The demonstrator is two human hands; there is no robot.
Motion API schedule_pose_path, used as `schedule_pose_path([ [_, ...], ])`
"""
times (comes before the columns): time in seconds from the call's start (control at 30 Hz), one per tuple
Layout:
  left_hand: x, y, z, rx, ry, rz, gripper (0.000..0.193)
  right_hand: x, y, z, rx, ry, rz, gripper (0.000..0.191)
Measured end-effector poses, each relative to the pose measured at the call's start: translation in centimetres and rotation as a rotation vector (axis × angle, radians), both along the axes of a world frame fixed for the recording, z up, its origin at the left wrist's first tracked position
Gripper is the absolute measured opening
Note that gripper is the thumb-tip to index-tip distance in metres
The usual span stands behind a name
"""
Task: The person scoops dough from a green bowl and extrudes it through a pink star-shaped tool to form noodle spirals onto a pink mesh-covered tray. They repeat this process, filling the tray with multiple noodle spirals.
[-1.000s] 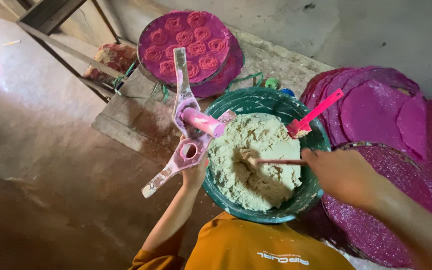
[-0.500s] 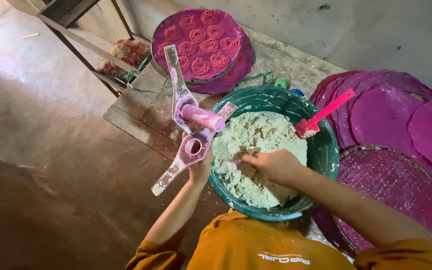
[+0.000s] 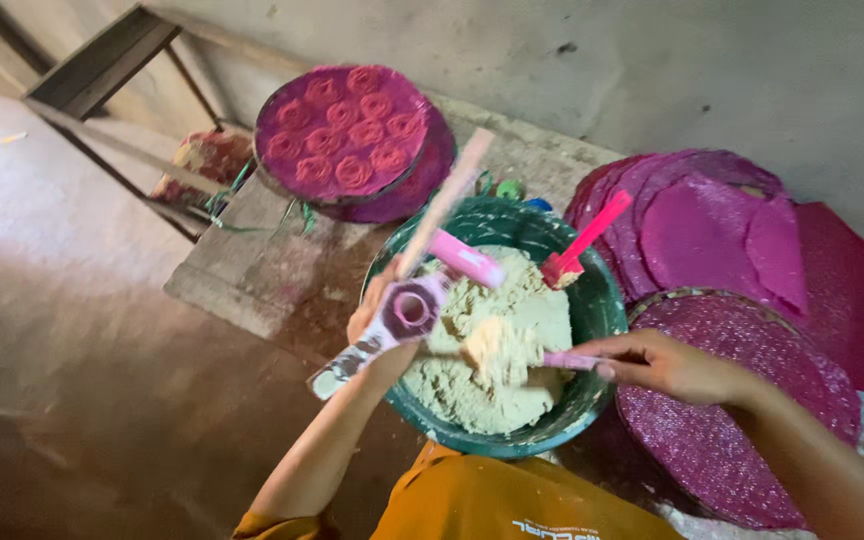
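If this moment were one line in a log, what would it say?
left hand: holds pink press mould over green basin | right hand: holds pink scoop, lifting dough lump | tray of pressed rosettes behind

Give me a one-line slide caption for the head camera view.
Left hand holds a pink plastic press mould over a green bowl of pale dough; right hand scoops with a pink-handled tool.

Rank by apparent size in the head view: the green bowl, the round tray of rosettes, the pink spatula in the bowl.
1. Green bowl, nearest the camera.
2. Tray of rosettes, a little smaller but farther off, so this order is unsure.
3. Pink spatula, clearly smallest.
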State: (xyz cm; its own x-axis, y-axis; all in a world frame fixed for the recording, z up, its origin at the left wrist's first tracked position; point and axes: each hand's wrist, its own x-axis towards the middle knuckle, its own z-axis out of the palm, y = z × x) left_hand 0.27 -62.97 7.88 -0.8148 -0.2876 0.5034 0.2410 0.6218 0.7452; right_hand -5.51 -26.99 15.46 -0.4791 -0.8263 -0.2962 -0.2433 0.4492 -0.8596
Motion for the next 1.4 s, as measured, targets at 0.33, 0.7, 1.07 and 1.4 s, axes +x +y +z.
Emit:
schedule_pose_path([
  [0.33,-0.4,4.9,2.4,-0.282,-0.45,-0.441,0.07,1.7,-6.0,5.4,0.599,0.937,0.036,0.02],
  [0.7,-2.9,3.0,-6.7,0.598,-0.504,-0.599,0.051,6.0,-4.7,11.2,0.607,1.091,-0.139,0.033],
  [1.07,-2.5,2.6,-0.4,-0.069,-0.135,-0.755,0.069,4.2,-3.7,12.9,0.615,0.875,-0.164,0.028],
  [1.4,-1.5,5.8,-1.8,0.476,-0.306,-0.845,0.069,6.2,-12.0,10.5,0.561,1.388,0.2,0.017],
])
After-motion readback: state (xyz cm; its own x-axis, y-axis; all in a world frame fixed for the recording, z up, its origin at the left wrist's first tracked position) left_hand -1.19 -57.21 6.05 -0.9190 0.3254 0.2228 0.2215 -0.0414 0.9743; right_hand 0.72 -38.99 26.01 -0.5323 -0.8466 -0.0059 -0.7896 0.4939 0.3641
